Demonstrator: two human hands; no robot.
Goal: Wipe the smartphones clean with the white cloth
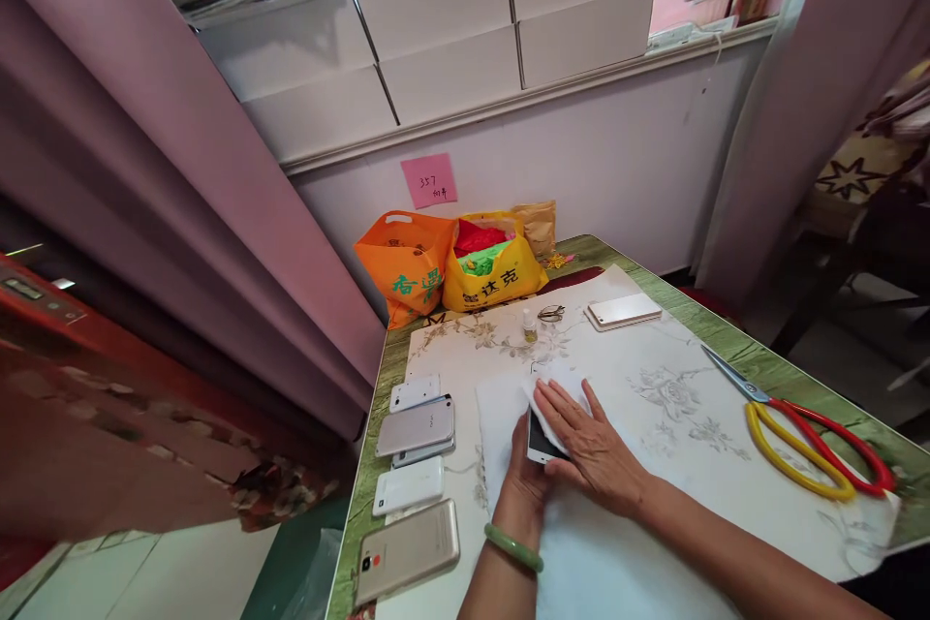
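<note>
My left hand [527, 475], with a green bangle at the wrist, is closed around a white-framed smartphone [542, 448], its dark screen facing up. Over the upper part of that screen lies a folded white cloth [542, 404]. My right hand [592, 450] presses this cloth against the phone, fingers stretched along it and the thumb by the phone's lower edge. Under both hands a larger white cloth [498, 426] is spread; whether the two cloths are one piece is hidden. Just beyond the hands stand a small clear bottle [529, 327] and a pair of glasses [551, 314].
Several phones lie along the left edge, among them a gold phone [408, 552]. Another stack of phones [625, 311] is at the back right. Scissors [799, 441] rest at the right edge. An orange bag [403, 262] and yellow bag [494, 281] stand by the wall.
</note>
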